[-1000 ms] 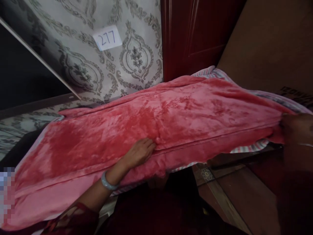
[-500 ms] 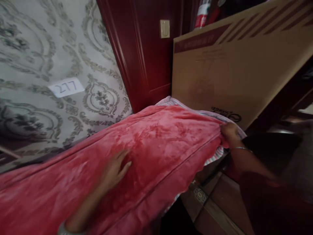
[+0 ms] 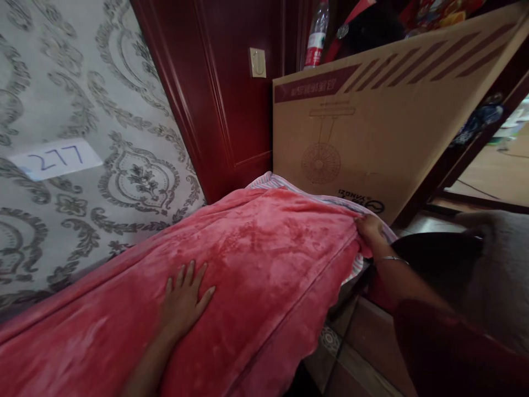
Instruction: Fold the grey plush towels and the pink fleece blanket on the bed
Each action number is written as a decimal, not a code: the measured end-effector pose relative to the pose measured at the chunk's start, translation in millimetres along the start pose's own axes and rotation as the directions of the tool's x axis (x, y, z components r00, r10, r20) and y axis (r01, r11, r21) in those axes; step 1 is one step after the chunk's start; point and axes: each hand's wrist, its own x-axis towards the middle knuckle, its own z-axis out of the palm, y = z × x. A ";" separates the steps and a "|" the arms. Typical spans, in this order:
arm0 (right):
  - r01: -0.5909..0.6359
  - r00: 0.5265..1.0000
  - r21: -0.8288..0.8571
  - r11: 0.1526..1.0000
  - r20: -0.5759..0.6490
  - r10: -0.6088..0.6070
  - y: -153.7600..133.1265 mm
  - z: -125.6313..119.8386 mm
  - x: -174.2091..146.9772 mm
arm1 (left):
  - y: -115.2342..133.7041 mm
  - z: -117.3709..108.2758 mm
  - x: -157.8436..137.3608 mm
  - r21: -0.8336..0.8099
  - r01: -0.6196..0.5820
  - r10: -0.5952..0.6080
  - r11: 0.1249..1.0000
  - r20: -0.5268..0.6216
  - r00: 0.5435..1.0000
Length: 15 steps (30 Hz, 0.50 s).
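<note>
A pinkish-red plush blanket (image 3: pixel 248 264) stretches from the lower left to the middle, over a long surface. Flat on top of it lies my left hand (image 3: pixel 182 298), its fingers spread. At the blanket's far right corner my right hand (image 3: pixel 370 231) is closed on the edge, fingers curled over the cloth; a thin bracelet circles that wrist. Beneath the blanket, a striped cloth (image 3: pixel 330 199) shows along the far end and under the right corner. What supports both is mostly hidden.
Beyond the far end stands a large cardboard box (image 3: pixel 372 127), with a plastic bottle (image 3: pixel 316 38) behind its top edge. Patterned wallpaper (image 3: pixel 140 176) with a paper marked 277 (image 3: pixel 58 159) borders the left. A dark round object (image 3: pixel 438 259) sits at right, above floor tiles (image 3: pixel 372 331).
My left hand has flattened and spread its fingers on the blanket. My right hand keeps its grip on the corner. The view has shifted a little to the right.
</note>
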 end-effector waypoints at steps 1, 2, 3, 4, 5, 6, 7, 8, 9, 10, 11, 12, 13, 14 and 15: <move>0.004 1.000 -0.003 1.000 0.004 -0.004 -2.1 -2.2 0.0 | 0.2 -0.3 0.3 0.001 -0.001 0.001 1.000 0.000 1.000; 0.009 1.000 -0.006 1.000 0.008 -0.009 -4.3 -4.8 -0.2 | 0.2 -0.3 0.6 0.003 0.000 0.000 1.000 -0.001 1.000; 0.015 1.000 -0.008 1.000 0.011 -0.015 -6.7 -7.7 -1.0 | 0.2 -0.2 0.8 0.005 0.000 0.000 1.000 -0.002 1.000; 0.021 1.000 -0.009 1.000 0.012 -0.021 -9.2 -10.8 -2.1 | 0.2 0.0 1.1 0.008 -0.002 0.002 1.000 -0.003 1.000; 0.029 1.000 -0.009 1.000 0.010 -0.029 -12.3 -13.9 -3.5 | 0.2 0.1 1.3 0.010 -0.003 0.003 1.000 -0.005 1.000; 0.039 0.999 -0.010 0.999 0.002 -0.039 -16.4 -16.8 -5.2 | 0.2 0.2 1.6 0.012 -0.004 0.004 1.000 -0.008 1.000; 0.052 0.999 -0.011 0.999 -0.012 -0.052 -21.8 -19.4 -6.7 | 0.2 0.3 1.8 0.012 -0.005 0.005 1.000 -0.011 1.000; 0.071 0.997 -0.010 0.997 -0.030 -0.071 -29.1 -21.5 -7.8 | 0.0 0.5 2.0 0.011 -0.007 0.007 1.000 -0.013 1.000; 0.099 0.994 -0.007 0.995 -0.048 -0.100 -38.7 -23.0 -8.2 | -0.2 1.0 2.2 0.009 -0.009 0.009 1.000 -0.015 1.000; 0.137 0.989 0.000 0.991 -0.062 -0.137 -50.7 -23.7 -7.7 | -0.6 1.8 2.5 0.007 -0.008 0.008 1.000 -0.019 1.000; 0.184 0.981 0.012 0.983 -0.069 -0.182 -65.0 -23.5 -6.1 | -1.2 3.0 2.8 0.004 -0.008 0.008 1.000 -0.023 1.000; 0.234 0.970 0.030 0.972 -0.066 -0.232 -81.3 -22.5 -3.4 | -1.9 4.5 3.1 0.000 -0.010 0.010 1.000 -0.029 1.000; 0.283 0.958 0.053 0.958 -0.055 -0.280 -99.0 -20.5 0.3 | -2.7 6.2 3.5 -0.003 -0.011 0.011 1.000 -0.033 0.999; 0.325 0.946 0.078 0.943 -0.039 -0.322 -117.4 -17.7 4.7 | -3.6 7.9 3.9 -0.004 -0.010 0.010 1.000 -0.034 0.999; 0.357 0.934 0.103 0.928 -0.020 -0.357 -135.8 -14.1 9.8 | -4.6 9.7 4.1 -0.002 -0.009 0.009 1.000 -0.030 1.000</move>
